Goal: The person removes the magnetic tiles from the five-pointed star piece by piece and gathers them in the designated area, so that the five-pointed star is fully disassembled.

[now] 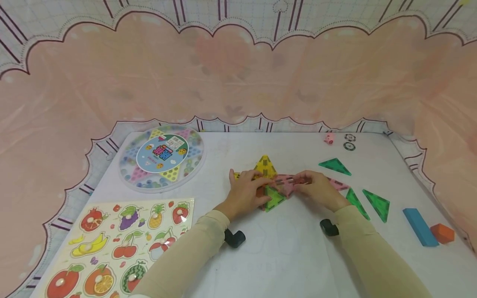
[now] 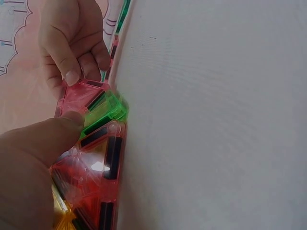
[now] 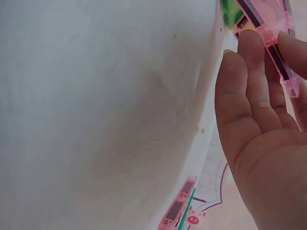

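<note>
A cluster of joined see-through magnetic tiles lies mid-table, with a yellow triangle (image 1: 265, 166) pointing away, a green triangle (image 1: 275, 198) at the near side and red pieces (image 2: 91, 172) between. My left hand (image 1: 242, 193) grips the cluster, its thumb across the green triangle's edge in the left wrist view; the palm hides part of the tiles. My right hand (image 1: 316, 188) pinches a pink magnetic tile (image 3: 268, 21) between thumb and fingers. This tile meets the cluster's right side, beside the green triangle.
Right of my hands lie loose green triangles (image 1: 336, 166) and another pink tile (image 1: 338, 183). A blue block (image 1: 420, 227) and an orange block (image 1: 442, 234) sit farther right. On the left are a round clear game case (image 1: 126, 167) and a fruit puzzle board (image 1: 145, 211).
</note>
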`<state>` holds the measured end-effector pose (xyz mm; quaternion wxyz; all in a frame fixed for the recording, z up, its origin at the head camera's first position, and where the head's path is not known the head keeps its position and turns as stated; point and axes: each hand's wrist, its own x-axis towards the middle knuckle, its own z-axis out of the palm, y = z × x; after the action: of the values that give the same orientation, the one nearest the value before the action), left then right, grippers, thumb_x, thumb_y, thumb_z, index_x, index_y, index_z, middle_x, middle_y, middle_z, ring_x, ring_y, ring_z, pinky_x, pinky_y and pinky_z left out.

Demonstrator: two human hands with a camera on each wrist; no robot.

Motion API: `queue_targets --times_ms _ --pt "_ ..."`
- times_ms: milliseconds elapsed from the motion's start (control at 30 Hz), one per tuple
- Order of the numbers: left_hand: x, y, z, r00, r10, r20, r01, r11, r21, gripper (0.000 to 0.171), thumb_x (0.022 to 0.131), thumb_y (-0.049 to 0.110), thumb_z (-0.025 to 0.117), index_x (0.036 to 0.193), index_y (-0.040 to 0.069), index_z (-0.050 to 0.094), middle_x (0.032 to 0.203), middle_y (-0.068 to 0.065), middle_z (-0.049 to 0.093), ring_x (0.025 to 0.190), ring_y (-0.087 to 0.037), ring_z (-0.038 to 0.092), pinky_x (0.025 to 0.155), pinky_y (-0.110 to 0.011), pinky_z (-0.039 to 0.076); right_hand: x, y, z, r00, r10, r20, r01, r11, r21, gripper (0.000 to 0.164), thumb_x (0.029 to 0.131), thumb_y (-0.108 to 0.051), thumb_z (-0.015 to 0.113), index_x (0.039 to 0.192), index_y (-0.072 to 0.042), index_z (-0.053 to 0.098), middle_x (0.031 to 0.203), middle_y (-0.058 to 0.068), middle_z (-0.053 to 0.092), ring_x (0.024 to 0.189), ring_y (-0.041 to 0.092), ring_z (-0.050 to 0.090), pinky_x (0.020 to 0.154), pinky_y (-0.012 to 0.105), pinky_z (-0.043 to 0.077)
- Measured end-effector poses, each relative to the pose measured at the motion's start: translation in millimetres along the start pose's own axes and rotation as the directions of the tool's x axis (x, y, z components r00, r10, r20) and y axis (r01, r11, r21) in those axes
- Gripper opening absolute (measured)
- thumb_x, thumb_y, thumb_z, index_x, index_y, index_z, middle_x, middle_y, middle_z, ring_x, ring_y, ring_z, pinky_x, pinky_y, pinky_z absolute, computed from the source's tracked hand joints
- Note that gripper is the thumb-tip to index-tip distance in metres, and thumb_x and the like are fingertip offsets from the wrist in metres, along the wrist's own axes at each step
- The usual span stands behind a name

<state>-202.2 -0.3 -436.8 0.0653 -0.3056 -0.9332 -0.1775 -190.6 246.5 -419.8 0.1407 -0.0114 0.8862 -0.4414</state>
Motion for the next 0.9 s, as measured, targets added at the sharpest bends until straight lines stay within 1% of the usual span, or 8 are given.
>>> queue_targets --times_ms 233,500,600,767,900 --pt "0.0 0.0 0.3 1.0 0.001 -0.007 -0.001 1.0 -0.01 0.047 0.076 0.052 0.062 0.12 0.037 0.054 0.121 0.0 0.043 0.114 -0.02 0.037 0.092 -0.066 -0.001 -2 1 -2 1.0 -0.017 0.011 0.017 1.0 -0.013 0.028 0.082 -0.036 0.063 0.106 -0.023 0.058 0.103 0.004 0.054 0.088 0.023 0.049 0.069 0.032 0.046" --pt "0.2 0.7 0.8 1.0 -0.002 0.0 0.002 1.0 -0.015 0.047 0.076 0.052 0.062 0.12 0.038 0.053 0.122 0.0 0.043 0.114 -0.021 0.036 0.092 -0.066 -0.002 -7 6 -9 0.999 -0.05 0.016 0.05 0.998 -0.03 0.029 0.082 -0.035 0.063 0.106 -0.02 0.058 0.101 0.005 0.054 0.089 0.024 0.048 0.068 0.031 0.046" --pt "0.4 0.7 0.6 1.0 -0.005 0.008 0.005 1.0 -0.011 0.047 0.077 0.052 0.061 0.121 0.038 0.053 0.123 0.0 0.042 0.115 -0.02 0.035 0.092 -0.065 -0.003 -8 9 -13 0.999 -0.048 0.009 0.048 0.997 -0.058 0.029 0.082 -0.036 0.063 0.106 -0.02 0.059 0.102 0.004 0.055 0.091 0.023 0.048 0.07 0.032 0.045" --pt "0.2 0.8 -0.1 1.0 -0.008 0.008 0.008 1.0 -0.001 0.046 0.077 0.053 0.06 0.121 0.039 0.053 0.123 0.0 0.042 0.115 -0.02 0.035 0.092 -0.065 -0.002 -12 13 -21 0.998 -0.059 0.0 0.059 0.992 -0.108 0.032 0.082 -0.037 0.063 0.108 -0.019 0.059 0.104 0.003 0.056 0.097 0.023 0.047 0.077 0.036 0.043" --pt "0.5 1.5 0.0 1.0 -0.01 0.012 0.01 1.0 -0.004 0.047 0.077 0.052 0.061 0.121 0.039 0.053 0.123 0.0 0.042 0.116 -0.02 0.035 0.092 -0.065 -0.003 -17 16 -28 0.998 -0.062 -0.005 0.061 0.99 -0.126 0.033 0.082 -0.038 0.062 0.109 -0.019 0.058 0.104 0.002 0.056 0.097 0.022 0.048 0.078 0.035 0.044"
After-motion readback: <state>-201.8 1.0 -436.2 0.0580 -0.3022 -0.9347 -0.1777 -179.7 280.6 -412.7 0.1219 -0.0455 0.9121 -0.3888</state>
